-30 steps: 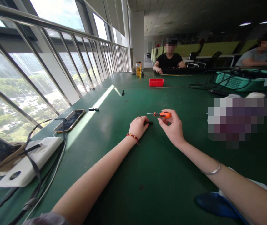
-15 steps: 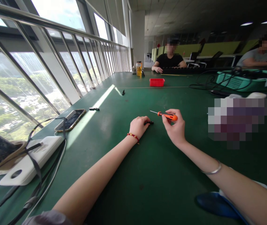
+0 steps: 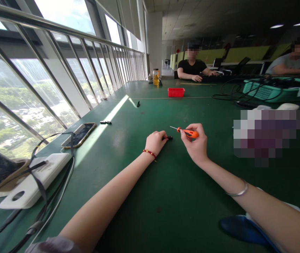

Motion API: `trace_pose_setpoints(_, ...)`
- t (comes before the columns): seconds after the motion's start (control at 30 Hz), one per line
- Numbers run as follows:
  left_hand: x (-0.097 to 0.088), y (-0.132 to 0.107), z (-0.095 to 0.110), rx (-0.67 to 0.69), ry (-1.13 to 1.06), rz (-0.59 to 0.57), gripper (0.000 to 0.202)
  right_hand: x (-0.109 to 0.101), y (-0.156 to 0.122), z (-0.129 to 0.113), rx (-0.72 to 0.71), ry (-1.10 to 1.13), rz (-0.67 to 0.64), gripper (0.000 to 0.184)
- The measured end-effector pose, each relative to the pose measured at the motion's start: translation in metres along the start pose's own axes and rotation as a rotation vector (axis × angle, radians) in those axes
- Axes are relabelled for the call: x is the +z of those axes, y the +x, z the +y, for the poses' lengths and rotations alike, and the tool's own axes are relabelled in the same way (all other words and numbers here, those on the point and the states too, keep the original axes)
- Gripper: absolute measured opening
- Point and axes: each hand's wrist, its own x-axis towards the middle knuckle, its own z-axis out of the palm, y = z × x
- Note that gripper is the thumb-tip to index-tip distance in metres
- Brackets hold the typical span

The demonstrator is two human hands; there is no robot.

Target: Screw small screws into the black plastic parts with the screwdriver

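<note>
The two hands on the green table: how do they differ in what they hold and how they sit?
The right hand holds an orange screwdriver, raised slightly; the left hand rests on the table, pinning a small black part. The left wrist wears a red bracelet, the right a silver bangle. Both are bare.

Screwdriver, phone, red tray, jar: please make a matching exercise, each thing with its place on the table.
Things:
1. screwdriver
2. phone
3. red tray
4. jar

Places:
A. far end of the table, by the pillar
B. in the right hand
C. left side, near the window
D. middle of the table, far from the hands

Pairs: 1-B, 2-C, 3-D, 4-A
</note>
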Motion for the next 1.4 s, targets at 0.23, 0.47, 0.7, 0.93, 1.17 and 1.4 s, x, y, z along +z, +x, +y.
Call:
trace_pose_setpoints(0.23, 0.0000, 0.0001, -0.0004, 0.005, -0.039, 0.010, 0.008, -0.0004, -0.0006, -0.0018, -0.013, 0.003, -0.014, 0.022)
trace_pose_setpoints(0.47, -0.0005, -0.0007, -0.0009, 0.014, -0.047, 0.020, 0.008, -0.0018, -0.0012, -0.0036, 0.002, -0.026, -0.047, 0.024)
trace_pose_setpoints(0.7, -0.0010, -0.0011, -0.0003, 0.012, -0.046, 0.023, 0.008, -0.0031, -0.0018, -0.0039, -0.010, -0.042, -0.056, 0.024)
trace_pose_setpoints(0.93, 0.0023, -0.0004, -0.0027, 0.044, -0.109, 0.058, 0.013, -0.0028, -0.0030, -0.0063, -0.050, -0.039, -0.042, 0.023)
trace_pose_setpoints(1.17, 0.0005, -0.0003, -0.0024, 0.081, -0.085, 0.052, 0.008, -0.0023, -0.0034, -0.0070, -0.047, -0.033, -0.046, 0.022)
trace_pose_setpoints(1.4, 0.0003, -0.0001, -0.0029, 0.092, -0.072, 0.046, 0.009, -0.0027, -0.0023, -0.0054, -0.040, -0.048, -0.054, 0.022)
